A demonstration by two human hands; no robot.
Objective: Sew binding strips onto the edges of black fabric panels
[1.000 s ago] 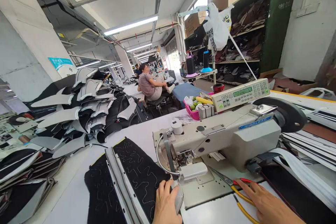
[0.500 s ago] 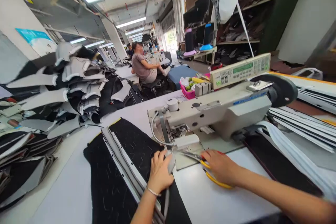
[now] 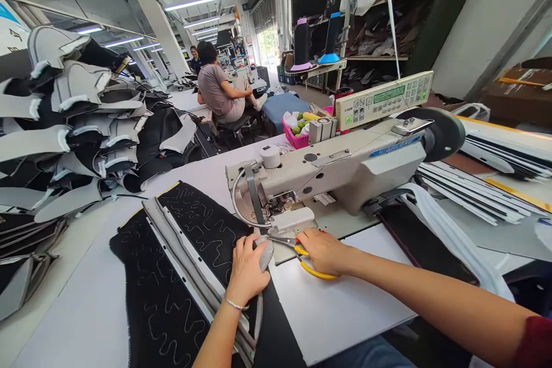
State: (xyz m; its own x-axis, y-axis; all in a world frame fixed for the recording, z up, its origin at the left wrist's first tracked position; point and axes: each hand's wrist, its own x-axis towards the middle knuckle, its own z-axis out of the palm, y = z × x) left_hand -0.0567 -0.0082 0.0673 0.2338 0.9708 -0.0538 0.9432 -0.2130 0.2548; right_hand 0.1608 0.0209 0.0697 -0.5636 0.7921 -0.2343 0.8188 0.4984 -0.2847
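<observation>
Blk panel (image 3: 215, 241) w/ centre strip (image 3: 186, 264) seemingly attached: grey edge (image 3: 266, 257) gripped in L hand (image 3: 247, 269), scissors (image 3: 301, 249) in R hand (image 3: 322, 252), cut n/v.

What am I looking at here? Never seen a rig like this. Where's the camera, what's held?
No robot: these are a person's bare hands, seen from a camera worn on the head, looking forward and down. The left hand holds grey mesh fabric. The right hand holds yellow-handled scissors, blades pointing toward that fabric. Both are beside a sewing machine. On the white table lies a black panel with wavy pale lines; grey and black pieces are piled at the left.
</observation>
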